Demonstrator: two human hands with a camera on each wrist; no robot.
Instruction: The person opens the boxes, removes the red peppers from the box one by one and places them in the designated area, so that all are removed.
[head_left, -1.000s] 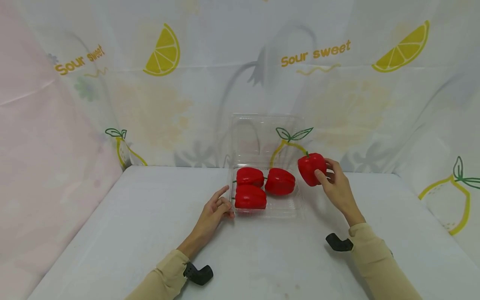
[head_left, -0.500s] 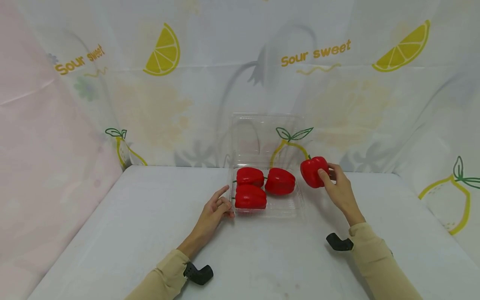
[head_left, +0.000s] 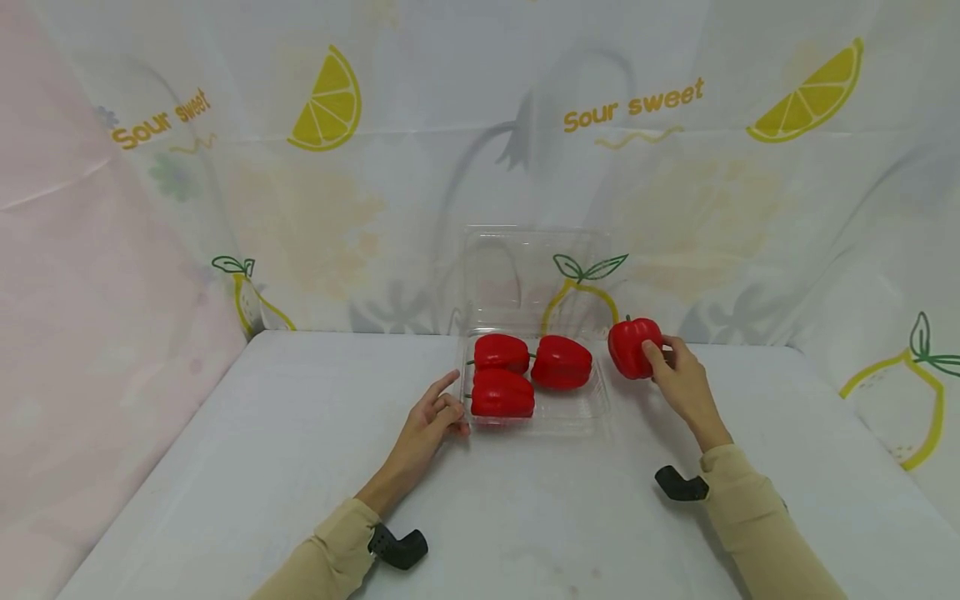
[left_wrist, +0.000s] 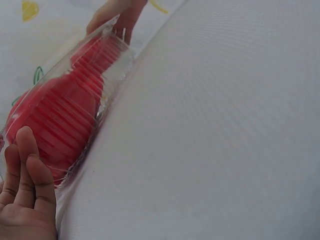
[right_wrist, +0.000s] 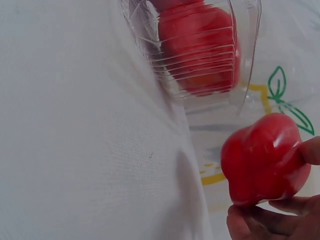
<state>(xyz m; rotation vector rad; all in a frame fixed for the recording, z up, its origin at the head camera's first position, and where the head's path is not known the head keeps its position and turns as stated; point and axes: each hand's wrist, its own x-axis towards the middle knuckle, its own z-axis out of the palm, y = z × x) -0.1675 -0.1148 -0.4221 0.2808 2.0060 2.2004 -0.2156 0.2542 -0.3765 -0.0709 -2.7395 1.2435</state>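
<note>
My right hand (head_left: 681,379) grips a red bell pepper (head_left: 632,348) between thumb and fingers, its green stem pointing up. It is held just right of a clear plastic clamshell box (head_left: 570,408), whose lid stands raised at the back. In the right wrist view the pepper's lobed underside (right_wrist: 265,160) shows, with fingers below it. Three more red bell peppers lie on their sides in the box: back left (head_left: 501,353), front left (head_left: 502,394) and right (head_left: 562,363). My left hand (head_left: 429,425) rests at the box's left wall, fingers loosely extended; its fingertips (left_wrist: 39,170) overlap the ribbed side.
The box stands on a white-covered table (head_left: 300,433) near its back edge. Behind it hangs a pale cloth (head_left: 420,192) printed with lemons and lettering. A pink cloth (head_left: 67,333) hangs on the left. Black wrist devices (head_left: 401,548) sit at both sleeves.
My right hand has moved the held pepper a little to the right and down, away from the box, and the pepper's stem has turned more upright. My left hand and the box stay put.
</note>
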